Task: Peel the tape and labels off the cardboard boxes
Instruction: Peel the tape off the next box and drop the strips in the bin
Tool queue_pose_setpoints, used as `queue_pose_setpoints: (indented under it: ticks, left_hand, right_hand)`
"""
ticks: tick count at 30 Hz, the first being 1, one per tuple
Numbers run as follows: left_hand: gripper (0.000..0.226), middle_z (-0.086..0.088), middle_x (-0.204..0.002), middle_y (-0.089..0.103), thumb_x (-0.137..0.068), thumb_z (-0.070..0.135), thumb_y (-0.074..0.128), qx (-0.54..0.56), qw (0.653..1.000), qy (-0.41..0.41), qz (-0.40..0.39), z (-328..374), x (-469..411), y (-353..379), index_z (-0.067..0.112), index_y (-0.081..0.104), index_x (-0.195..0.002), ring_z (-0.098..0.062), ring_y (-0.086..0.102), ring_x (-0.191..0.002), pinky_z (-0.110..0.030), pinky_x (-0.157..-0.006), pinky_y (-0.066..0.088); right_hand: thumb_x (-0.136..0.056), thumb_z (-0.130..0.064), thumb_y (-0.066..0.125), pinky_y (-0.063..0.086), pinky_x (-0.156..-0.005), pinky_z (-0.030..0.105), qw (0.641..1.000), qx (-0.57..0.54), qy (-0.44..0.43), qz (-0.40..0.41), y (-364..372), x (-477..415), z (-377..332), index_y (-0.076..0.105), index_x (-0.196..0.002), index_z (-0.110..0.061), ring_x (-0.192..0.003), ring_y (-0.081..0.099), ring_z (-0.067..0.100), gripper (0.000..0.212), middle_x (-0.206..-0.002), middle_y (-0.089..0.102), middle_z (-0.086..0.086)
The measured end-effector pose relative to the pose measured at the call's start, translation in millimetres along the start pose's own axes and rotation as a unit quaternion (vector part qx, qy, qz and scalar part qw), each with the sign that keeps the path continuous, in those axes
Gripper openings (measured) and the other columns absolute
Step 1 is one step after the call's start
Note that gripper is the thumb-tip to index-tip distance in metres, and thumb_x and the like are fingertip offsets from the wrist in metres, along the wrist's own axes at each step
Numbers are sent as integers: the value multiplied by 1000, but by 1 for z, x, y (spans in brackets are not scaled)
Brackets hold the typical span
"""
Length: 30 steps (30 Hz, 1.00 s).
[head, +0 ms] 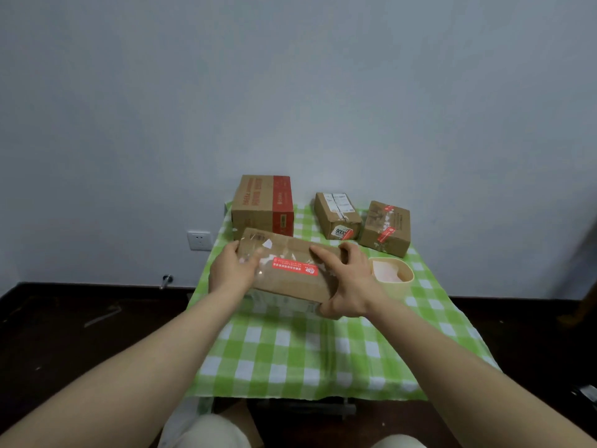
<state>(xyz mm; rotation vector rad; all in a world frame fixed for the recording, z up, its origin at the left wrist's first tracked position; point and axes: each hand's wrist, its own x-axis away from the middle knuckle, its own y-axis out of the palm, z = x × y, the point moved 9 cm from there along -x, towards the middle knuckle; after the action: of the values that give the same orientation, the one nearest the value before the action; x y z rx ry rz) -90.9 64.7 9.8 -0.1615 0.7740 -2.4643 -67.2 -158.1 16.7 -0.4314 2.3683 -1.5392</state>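
Head view: hands at both ends of a flat box [290, 270], which is lifted and tilted over the middle of a green-checked tablecloth [290, 350]. The left hand [231, 270] grips the box's nine o'clock end, thumb lying on the top face and the fingers wrapped out of sight round the end. The right hand [349, 286] clamps the three o'clock end, with the forefinger stretched across the top and the thumb hooked under the near corner. A red label [295, 266] with white print lies along the middle of the top face, and crinkled clear tape [255, 253] covers the part by the left thumb.

From the held box, a tall box [261, 205] with a red panel stands upright at eleven o'clock, against the grey wall [290, 92]. At one o'clock sits a small box [337, 215] with white labels on its top and near end. Just beside it, at two o'clock, is a third box [386, 227] crossed by tape with red patches. A cream tub [392, 270] rests on the cloth at three o'clock, close to the right hand's knuckles.

A wall socket [199, 240] shows at nine o'clock, low on the wall above the dark floor [64, 318].
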Motion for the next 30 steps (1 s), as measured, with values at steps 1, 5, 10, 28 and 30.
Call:
queue_pose_setpoints:
  ticks: [1,5,10,28,30]
  left_hand:
    - [44,-10,-129,58,-93,33,52,4,1000,5,18,4,-3,-8,10,52,-130,-31,52,-118,-33,-90,41]
    - [45,-17,-120,62,-93,42,46,101,994,-36,18,6,-11,-19,7,60,-118,-34,55,-111,-39,-93,44]
    - [92,-6,-140,44,-69,56,72,348,919,-167,-81,2,6,4,15,33,-142,-29,41,-129,-54,-97,38]
    - [73,-9,-104,61,-70,46,76,348,904,-208,-131,-6,17,4,16,43,-128,-25,59,-97,-44,-70,53]
    - [74,-9,-104,62,-70,46,76,346,906,-211,-126,-9,15,2,16,43,-128,-25,60,-96,-44,-71,53]
  right_hand:
    - [-58,-31,80,28,-110,34,1000,-23,14,11,-4,-2,1,27,-141,-45,-137,12,27,99,-146,9,7]
    - [-57,-36,84,31,-111,38,986,-145,72,35,-13,-9,5,36,-137,-45,-133,22,28,94,-138,21,7]
    - [-55,-37,86,32,-107,33,982,-170,75,33,-16,-10,-9,30,-141,-41,-130,27,25,103,-134,25,5]
    - [-63,-40,81,29,-112,46,990,-141,-18,-2,-10,-7,-44,38,-133,-51,-140,17,30,83,-149,18,10]
    - [-63,-41,81,28,-112,47,990,-137,-26,-18,-8,-6,-44,37,-131,-52,-140,16,30,82,-150,18,10]
